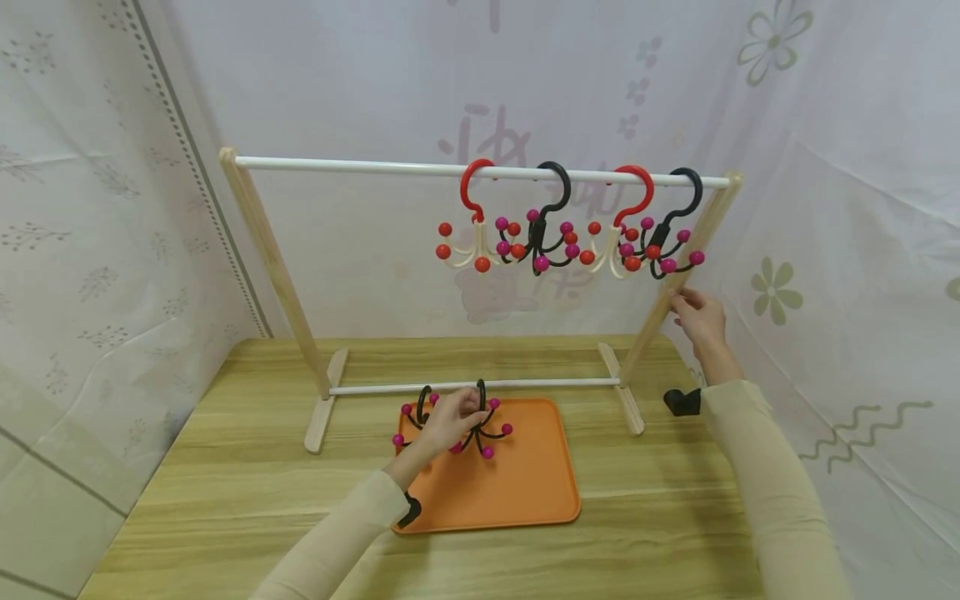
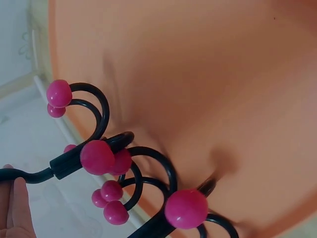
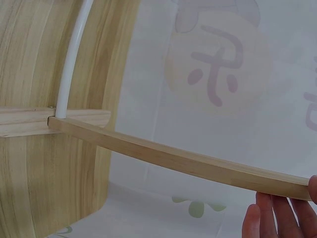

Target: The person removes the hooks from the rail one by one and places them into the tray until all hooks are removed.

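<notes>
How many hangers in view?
6. On the top rail, left to right: red-hooked one, black one, second red-hooked one, second black one. At the tray: black hanger pinched by the left hand, another black hanger beside it. That hand may hide more.

- Wears cream left sleeve and matching right sleeve, both long and plain.
- Leaves left hand and right hand bare.
- Shows small black left fitting and black right fitting, one at each sleeve's end.
</notes>
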`<state>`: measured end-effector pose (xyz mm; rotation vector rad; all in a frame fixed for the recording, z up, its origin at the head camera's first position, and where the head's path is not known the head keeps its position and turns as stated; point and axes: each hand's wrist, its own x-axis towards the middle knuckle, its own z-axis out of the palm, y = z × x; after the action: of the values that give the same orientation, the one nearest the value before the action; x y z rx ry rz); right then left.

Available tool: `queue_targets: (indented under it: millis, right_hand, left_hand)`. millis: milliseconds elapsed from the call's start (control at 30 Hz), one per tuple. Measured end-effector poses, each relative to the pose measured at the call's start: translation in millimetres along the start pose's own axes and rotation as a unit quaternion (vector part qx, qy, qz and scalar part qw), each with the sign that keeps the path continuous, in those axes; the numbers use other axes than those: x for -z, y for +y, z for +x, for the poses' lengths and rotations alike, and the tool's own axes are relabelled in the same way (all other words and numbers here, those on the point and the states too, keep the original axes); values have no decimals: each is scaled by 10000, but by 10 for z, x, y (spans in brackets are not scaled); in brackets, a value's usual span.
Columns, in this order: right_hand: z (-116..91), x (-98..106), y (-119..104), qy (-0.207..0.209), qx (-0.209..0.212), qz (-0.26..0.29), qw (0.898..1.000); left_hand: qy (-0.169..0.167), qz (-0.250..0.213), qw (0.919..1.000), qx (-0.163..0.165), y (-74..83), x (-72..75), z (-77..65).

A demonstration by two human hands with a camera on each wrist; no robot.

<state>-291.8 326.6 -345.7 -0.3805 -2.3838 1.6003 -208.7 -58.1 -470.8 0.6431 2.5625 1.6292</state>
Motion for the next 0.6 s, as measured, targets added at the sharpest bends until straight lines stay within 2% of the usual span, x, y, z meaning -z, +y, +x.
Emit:
queue_targets:
  millis: [333, 600]
  right_hand:
    - [-2, -3, -8, -18, -20, -5, 10000]
    - [-1, 9, -7, -73, -85, 49, 9999]
  left_hand:
    - [-75, 144, 9998, -66, -83, -13, -13]
    - [-220, 49, 9995, 234, -83, 14, -62]
